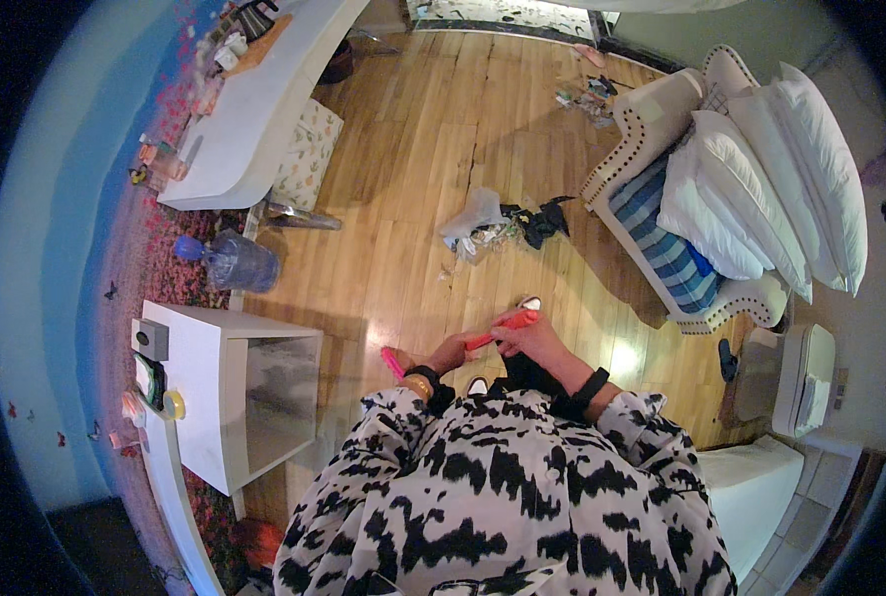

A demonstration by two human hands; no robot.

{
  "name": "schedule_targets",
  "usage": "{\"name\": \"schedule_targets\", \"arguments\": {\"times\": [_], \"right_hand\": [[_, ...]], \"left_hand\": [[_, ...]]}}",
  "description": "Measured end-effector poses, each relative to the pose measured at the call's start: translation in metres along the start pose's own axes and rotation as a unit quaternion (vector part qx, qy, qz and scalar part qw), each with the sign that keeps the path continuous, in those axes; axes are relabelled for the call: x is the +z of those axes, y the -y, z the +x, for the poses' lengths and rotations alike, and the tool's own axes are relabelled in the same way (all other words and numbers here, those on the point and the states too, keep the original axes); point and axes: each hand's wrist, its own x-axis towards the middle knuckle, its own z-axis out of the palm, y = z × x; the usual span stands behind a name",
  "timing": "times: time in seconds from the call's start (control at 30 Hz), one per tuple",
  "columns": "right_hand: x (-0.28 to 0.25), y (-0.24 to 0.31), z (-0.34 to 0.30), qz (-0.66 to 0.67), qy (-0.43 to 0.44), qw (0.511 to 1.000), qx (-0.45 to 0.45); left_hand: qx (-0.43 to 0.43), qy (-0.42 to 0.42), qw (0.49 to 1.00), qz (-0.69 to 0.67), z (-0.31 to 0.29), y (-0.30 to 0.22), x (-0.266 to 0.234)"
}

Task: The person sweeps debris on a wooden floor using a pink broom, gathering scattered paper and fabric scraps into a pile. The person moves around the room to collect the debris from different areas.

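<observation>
In front of my body both hands are closed on a narrow bright red item [481, 340], whose kind I cannot make out. My right hand [537, 343] grips its far right part, fingers wrapped round it. My left hand [449, 354] holds its near left end, most of the fingers hidden. A slim pink piece [392, 363] sticks out beside my left wrist; whether it joins the red item, I cannot tell. Beyond my hands, a pile of litter [488, 238] lies on the wooden floor [403, 199], with a pale plastic bag [475, 214] and black scraps [542, 223].
To the right stands a studded armchair [652, 119] heaped with white pillows [736, 189]. A white open cabinet [205, 397], a large clear water bottle [244, 262] and a white desk [254, 109] line the left. More litter [592, 97] lies by the armchair.
</observation>
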Motion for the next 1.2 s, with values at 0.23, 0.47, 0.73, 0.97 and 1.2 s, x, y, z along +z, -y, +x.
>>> {"name": "schedule_targets", "arguments": {"times": [0.23, 0.47, 0.73, 0.97, 1.2], "right_hand": [[-0.038, 0.066, 0.076, -0.046, -0.01, 0.997, -0.067], [-0.087, 0.182, 0.118, -0.092, -0.017, 0.977, -0.193], [-0.104, 0.228, 0.112, -0.177, 0.021, 0.927, -0.329], [-0.042, 0.143, 0.19, 0.041, 0.123, 0.991, -0.017], [-0.026, 0.172, 0.235, -0.023, -0.042, 0.996, -0.077]], "left_hand": [[-0.107, -0.03, 0.96, -0.258, 0.102, -0.005, -0.041], [-0.084, -0.07, 0.952, -0.285, 0.244, -0.102, -0.074], [-0.001, -0.135, 0.974, 0.18, 0.241, -0.129, -0.12], [-0.193, -0.073, 0.947, 0.245, 0.175, -0.039, -0.193], [-0.059, 0.02, 0.983, 0.174, 0.227, 0.011, -0.231]]}}
